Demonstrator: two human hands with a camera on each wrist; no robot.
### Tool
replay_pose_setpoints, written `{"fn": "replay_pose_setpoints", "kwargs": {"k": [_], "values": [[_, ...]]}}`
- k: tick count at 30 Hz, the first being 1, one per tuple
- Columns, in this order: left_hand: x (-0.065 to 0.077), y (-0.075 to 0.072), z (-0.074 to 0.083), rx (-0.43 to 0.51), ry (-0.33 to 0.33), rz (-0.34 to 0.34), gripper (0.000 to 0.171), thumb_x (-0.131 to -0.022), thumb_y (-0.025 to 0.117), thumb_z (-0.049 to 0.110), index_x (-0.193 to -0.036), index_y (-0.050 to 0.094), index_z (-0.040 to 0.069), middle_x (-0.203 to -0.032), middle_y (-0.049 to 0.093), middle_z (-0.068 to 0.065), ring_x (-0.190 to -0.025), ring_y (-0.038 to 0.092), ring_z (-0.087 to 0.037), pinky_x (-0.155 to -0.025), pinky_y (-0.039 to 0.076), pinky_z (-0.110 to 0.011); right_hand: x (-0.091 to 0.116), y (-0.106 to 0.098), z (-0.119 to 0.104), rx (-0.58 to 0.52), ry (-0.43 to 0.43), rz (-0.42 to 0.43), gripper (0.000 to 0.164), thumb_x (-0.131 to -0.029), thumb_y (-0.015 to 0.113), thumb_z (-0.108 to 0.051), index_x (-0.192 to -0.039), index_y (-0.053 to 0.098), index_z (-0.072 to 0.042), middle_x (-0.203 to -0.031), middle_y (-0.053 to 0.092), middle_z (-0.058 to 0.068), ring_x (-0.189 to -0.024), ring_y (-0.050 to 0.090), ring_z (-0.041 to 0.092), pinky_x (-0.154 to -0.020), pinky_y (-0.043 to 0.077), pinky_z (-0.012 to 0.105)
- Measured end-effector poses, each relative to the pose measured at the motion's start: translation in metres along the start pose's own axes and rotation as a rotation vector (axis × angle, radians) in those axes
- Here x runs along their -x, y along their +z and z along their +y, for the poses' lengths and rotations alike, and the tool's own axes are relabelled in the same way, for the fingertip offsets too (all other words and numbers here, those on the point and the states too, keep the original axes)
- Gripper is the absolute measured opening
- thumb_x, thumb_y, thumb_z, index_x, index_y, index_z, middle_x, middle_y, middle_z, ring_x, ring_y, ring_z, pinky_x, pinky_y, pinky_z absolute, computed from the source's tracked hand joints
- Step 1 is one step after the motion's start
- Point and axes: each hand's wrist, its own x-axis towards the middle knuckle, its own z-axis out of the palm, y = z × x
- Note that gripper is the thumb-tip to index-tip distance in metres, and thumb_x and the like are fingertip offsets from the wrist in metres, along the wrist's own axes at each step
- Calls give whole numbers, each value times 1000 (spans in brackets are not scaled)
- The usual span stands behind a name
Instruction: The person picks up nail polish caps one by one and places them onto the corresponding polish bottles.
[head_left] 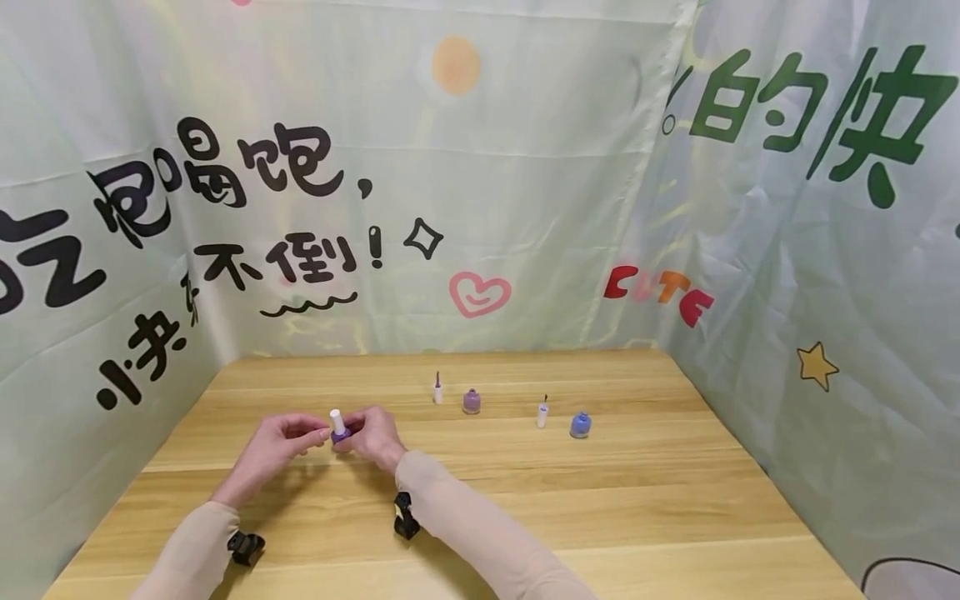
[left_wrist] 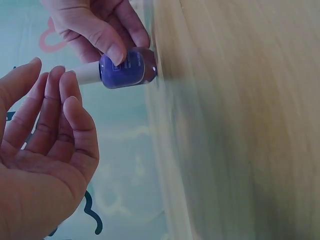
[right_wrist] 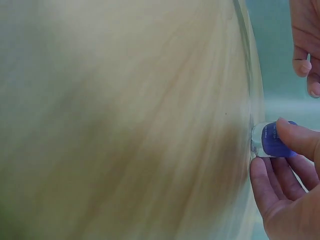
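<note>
Right hand [head_left: 378, 435] pinches the purple bottle [left_wrist: 129, 74]; left hand [head_left: 272, 447], fingers relaxed, is near its cap [head_left: 336, 421].

We see a pink heart [head_left: 480, 310] on the cloth backdrop [head_left: 540, 208], an orange disc [head_left: 456, 65] above it, black lettering [head_left: 377, 243] to its left, a yellow star [head_left: 816, 365] to its right.

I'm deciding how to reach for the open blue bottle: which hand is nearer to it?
Right. The right hand is to the left of the open blue bottle, gripping the capped purple bottle; the left hand is farther left.
</note>
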Motion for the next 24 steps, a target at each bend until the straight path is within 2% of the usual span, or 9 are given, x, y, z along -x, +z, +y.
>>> {"fn": "replay_pose_setpoints", "kwargs": {"k": [3, 8, 15, 20, 24], "values": [[0, 2, 0, 14, 2, -4, 36, -89, 72, 33, -111, 70, 3, -103, 72, -12, -86, 63, -16, -72, 53, -31, 0, -3, 1, -15, 5, -14, 31, -69, 87, -1, -98, 78, -6, -83, 76, 3, -76, 70, 11, -74, 53, 20], [-2, 9, 1, 57, 42, -16, 34, -89, 73, 28, -108, 70, 0, -99, 72, -17, -83, 66, -24, -68, 54, -30, 2, -15, 4, -20, -15, -19, 34, -70, 85, 1, -103, 75, -1, -90, 76, 8, -80, 71, 13, -73, 54, 20], [-6, 20, 7, 124, 75, -51, 35, -89, 74, 23, -107, 69, -5, -97, 72, -24, -79, 69, -24, -66, 56, -33, 8, -32, 13, -50, -79, -46, 29, -77, 76, 7, -106, 73, 4, -98, 75, 16, -83, 71, 16, -73, 55, 20], [-10, 27, 14, 154, 96, -79, 41, -90, 72, 25, -109, 65, -10, -94, 71, -26, -79, 70, -26, -69, 57, -37, 13, -42, 21, -78, -74, -27, 27, -79, 75, 6, -106, 73, 3, -98, 75, 14, -84, 72, 15, -74, 56, 21], [-14, 35, 20, 165, 108, -94, 39, -90, 72, 25, -108, 66, -9, -92, 70, -26, -77, 68, -29, -71, 58, -39, 16, -51, 26, -94, -62, -9, 27, -80, 75, 6, -107, 73, 3, -99, 75, 12, -86, 72, 16, -75, 57, 23]]}}
